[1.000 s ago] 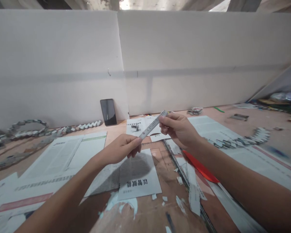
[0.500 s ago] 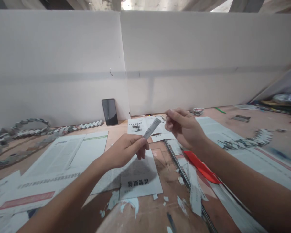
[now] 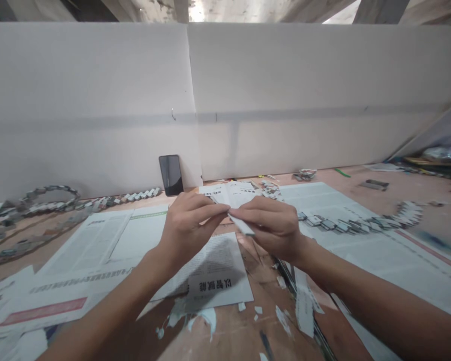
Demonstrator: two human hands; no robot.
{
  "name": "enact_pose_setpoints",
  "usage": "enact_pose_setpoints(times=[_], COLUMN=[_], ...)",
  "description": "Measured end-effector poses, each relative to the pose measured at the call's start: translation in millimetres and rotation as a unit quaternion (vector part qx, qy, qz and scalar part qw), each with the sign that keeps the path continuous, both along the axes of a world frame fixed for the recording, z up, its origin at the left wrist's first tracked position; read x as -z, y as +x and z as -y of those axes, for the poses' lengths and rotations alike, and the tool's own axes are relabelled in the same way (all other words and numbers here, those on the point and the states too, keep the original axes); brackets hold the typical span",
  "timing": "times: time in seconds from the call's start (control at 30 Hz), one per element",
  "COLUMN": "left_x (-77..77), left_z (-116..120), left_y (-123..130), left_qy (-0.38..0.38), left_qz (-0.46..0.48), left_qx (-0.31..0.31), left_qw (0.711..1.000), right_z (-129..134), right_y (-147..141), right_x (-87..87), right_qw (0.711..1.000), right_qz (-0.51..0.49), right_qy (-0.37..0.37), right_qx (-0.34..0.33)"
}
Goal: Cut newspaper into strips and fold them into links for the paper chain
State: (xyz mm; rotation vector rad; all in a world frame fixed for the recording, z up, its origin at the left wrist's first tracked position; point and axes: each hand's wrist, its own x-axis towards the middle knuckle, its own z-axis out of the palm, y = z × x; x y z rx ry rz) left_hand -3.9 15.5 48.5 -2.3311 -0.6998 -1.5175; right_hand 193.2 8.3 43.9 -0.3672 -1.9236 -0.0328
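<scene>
A narrow folded paper strip (image 3: 242, 224) is pinched between both hands, above the middle of the table. My left hand (image 3: 191, 218) is closed, its thumb and forefinger meeting at the strip's upper left end. My right hand (image 3: 268, 224) grips the strip from the right, and the strip's lower end sticks out beneath its fingers. The fingertips of both hands nearly touch. Below them lies a printed sheet (image 3: 220, 281) with large characters. A chain of folded paper pieces (image 3: 346, 224) stretches to the right of my right hand.
A dark phone (image 3: 171, 174) leans on the white wall panel (image 3: 97, 100). Another folded paper chain (image 3: 48, 200) curls at the left. Printed sheets (image 3: 86, 235) lie on both sides, with paper scraps (image 3: 281, 318) near the front. A green strip (image 3: 342, 173) lies at the back right.
My right hand has moved down and left to meet my left hand at the strip. The strip now points down to the right, and the red object is hidden behind my right hand and forearm.
</scene>
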Motion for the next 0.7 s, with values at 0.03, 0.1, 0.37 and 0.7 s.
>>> enact_pose_setpoints(times=[0.03, 0.1, 0.37, 0.7], left_x=[0.0, -0.7, -2.4, -1.9], left_z=[0.7, 2.3, 7.2, 6.7], left_y=[0.2, 0.4, 1.1, -0.7], left_qy=[0.010, 0.013, -0.123, -0.131], left_qz=[0.013, 0.029, 0.056, 0.038], left_qx=[0.022, 0.052, 0.081, 0.100], left_qw=[1.000, 0.998, 0.988, 0.986], right_z=[0.9, 3.0, 1.3, -1.7], right_y=[-0.4, -1.6, -1.6, -1.4], right_x=[0.1, -0.4, 2.2, 2.3], right_qw=[1.000, 1.000, 0.997, 0.997], right_qz=[0.008, 0.012, -0.019, -0.024], right_qy=[0.016, 0.026, -0.074, -0.073], right_qx=[-0.005, -0.010, -0.013, -0.016])
